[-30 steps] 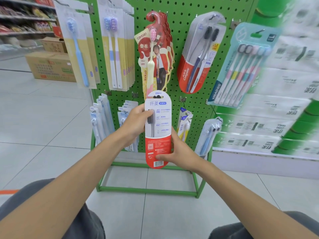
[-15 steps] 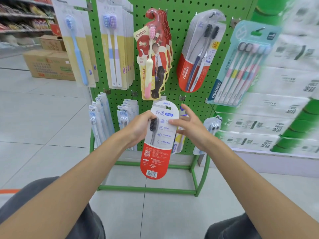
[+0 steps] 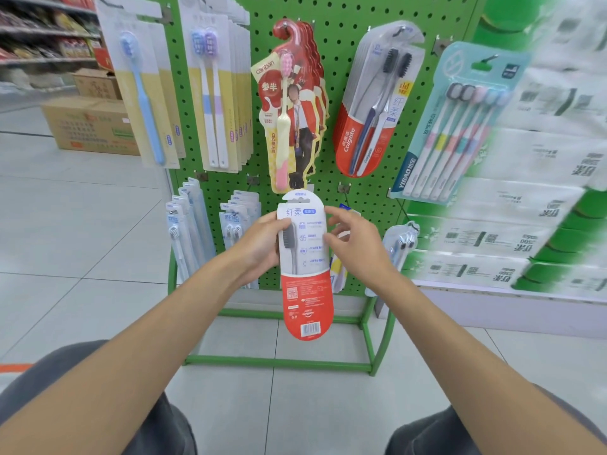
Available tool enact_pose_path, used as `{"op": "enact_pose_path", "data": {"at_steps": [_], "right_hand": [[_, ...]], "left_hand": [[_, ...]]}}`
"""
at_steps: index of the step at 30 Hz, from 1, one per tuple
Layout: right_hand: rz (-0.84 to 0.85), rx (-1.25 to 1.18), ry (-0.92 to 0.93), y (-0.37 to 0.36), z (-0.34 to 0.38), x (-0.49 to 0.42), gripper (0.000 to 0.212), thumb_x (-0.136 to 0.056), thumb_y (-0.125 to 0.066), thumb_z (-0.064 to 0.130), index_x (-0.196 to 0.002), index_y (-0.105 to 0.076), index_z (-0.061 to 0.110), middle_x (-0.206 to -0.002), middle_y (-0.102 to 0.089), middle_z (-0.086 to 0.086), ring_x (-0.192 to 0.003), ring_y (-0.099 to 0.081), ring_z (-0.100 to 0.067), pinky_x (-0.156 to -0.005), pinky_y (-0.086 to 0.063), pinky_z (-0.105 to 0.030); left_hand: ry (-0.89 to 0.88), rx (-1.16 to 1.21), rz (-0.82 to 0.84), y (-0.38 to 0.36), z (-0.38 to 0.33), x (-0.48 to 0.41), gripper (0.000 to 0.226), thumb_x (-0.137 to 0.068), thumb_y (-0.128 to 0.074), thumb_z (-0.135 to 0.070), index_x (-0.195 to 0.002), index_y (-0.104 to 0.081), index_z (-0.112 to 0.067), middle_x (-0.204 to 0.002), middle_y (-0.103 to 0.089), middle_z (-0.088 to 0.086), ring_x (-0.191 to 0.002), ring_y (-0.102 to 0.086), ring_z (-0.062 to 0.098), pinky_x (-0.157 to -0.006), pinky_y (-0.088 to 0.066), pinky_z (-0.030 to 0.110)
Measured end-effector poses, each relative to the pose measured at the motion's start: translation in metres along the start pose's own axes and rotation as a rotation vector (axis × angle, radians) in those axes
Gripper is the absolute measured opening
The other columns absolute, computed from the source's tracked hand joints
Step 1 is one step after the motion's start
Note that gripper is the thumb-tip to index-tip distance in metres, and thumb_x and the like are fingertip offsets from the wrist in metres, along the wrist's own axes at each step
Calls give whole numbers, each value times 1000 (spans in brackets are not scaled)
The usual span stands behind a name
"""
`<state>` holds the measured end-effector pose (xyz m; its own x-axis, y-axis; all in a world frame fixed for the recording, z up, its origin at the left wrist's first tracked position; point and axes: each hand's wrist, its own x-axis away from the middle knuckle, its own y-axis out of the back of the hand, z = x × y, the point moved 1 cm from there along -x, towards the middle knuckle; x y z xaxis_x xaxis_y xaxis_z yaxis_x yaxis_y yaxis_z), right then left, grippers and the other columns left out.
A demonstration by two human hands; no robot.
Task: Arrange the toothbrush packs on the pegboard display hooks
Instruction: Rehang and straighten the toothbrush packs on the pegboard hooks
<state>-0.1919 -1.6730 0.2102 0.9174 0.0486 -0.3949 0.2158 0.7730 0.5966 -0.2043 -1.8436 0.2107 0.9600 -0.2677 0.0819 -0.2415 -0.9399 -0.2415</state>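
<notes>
Holding a toothbrush pack (image 3: 303,257) upright in mid-air with both hands, in front of the lower row of the pegboard (image 3: 345,14). Its top is just under the red cartoon packs (image 3: 289,110), barcode end down.

Left hand (image 3: 259,244) grips the pack's left edge at brush-head height, thumb on the front, fingers going behind. Right hand (image 3: 358,244) pinches the right edge at about the same height, thumb tip on the front, other fingers loosely curled.

Handling, my read:
- Light: thin card plus plastic blister.
- Stiff enough lengthwise to hold its shape, but the top tab will likely flex if it meets a hook crooked.
- Glossy, so probably a bit slippery. An edge pinch beats a flat palm.
- Best hold is high up on both edges, just under the hang slot (image 3: 297,200), so the slot can be steered onto the wire.
- Not fragile. The main risk is tearing the slot.

Hard to see:
- Target hook is unclear. One hook (image 3: 344,188) sits up and right of the pack's top, and I can't tell if it's free.
- The right hand covers most of the yellow-and-white pack (image 3: 338,274) below that hook.
- The fingers behind the card are hidden.
- Lower-row hook tips are too small to resolve.
- Shelf stock (image 3: 525,224) at right is smeared with blur, print unreadable.
</notes>
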Motion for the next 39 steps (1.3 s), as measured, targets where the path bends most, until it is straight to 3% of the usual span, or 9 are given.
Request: {"op": "enact_pose_path", "data": {"at_steps": [6, 9, 12, 15, 17, 19, 31, 35, 39], "right_hand": [[244, 11, -113, -26, -2, 5, 102, -74, -62, 60, -156, -12, 26, -144, -47, 3, -129, -46, -13, -102, -46, -42], [302, -134, -188, -30, 1, 6, 120, -69, -67, 68, -157, 2, 24, -153, -34, 8, -136, -37, -7, -110, -39, -34], [381, -306, -225, -21, 4, 8, 95, -93, -60, 45, -156, 8, 26, -151, -27, 21, -130, -30, 7, -102, -33, -11], [397, -327, -216, -13, 2, 7, 63, -99, -46, 42, -155, -21, 30, -155, -31, 19, -137, -32, 1, -117, -28, -32], [305, -311, -194, -9, -2, 6, 38, -103, -41, 30, -135, -53, 16, -136, -58, 1, -126, -52, -15, -113, -35, -42], [207, -335, -233, -2, -4, 3, 29, -103, -42, 22, -115, -61, 4, -119, -66, -12, -114, -59, -27, -107, -41, -49], [36, -440, -223, 69, 25, -35, 22, -104, -45, 28, -108, -65, 19, -103, -74, 4, -97, -69, -11, -88, -54, -33], [-122, -436, -60, 101, 48, -54, 28, -100, -53, 21, -128, -54, 26, -110, -70, 8, -99, -66, -3, -81, -52, -20], [-293, -291, 70, 130, 74, -75, 50, -99, -54, 22, -145, -37, 36, -107, -64, 14, -88, -62, -4, -70, -48, -10]], "left_hand": [[-4, 58, -23, -3, 1, 1, 27, -104, -42, -15, -126, -57, -10, -112, -72, 9, -95, -70, 24, -80, -57, 39], [10, 91, 40, -5, 0, 2, 30, -103, -45, -24, -125, -61, -12, -126, -65, 15, -98, -67, 29, -84, -52, 41], [3, 114, 80, -7, -2, 3, 31, -104, -44, -27, -128, -60, -15, -128, -64, 10, -99, -67, 28, -89, -53, 41], [-61, 46, 12, -3, -2, 0, 31, -104, -44, -17, -133, -55, -14, -127, -61, 9, -100, -70, 23, -90, -57, 39], [-97, -30, -44, -2, -2, -3, 30, -103, -49, -13, -132, -54, -16, -125, -61, 10, -104, -70, 23, -91, -57, 38], [-130, -151, -99, -4, -6, -5, 32, -100, -54, -17, -132, -52, -22, -124, -61, 9, -107, -67, 19, -92, -56, 36], [-370, -432, -117, -64, -90, -19, 34, -88, -71, -26, -119, -57, -27, -98, -67, -2, -91, -67, 11, -80, -59, 35], [-449, -419, -132, -81, -125, -25, 33, -87, -72, -26, -117, -59, -26, -100, -67, 1, -88, -68, 13, -79, -60, 40], [-533, -449, -156, -93, -158, -31, 35, -87, -72, -30, -119, -58, -26, -104, -65, -2, -87, -67, 9, -64, -57, 26]]}}
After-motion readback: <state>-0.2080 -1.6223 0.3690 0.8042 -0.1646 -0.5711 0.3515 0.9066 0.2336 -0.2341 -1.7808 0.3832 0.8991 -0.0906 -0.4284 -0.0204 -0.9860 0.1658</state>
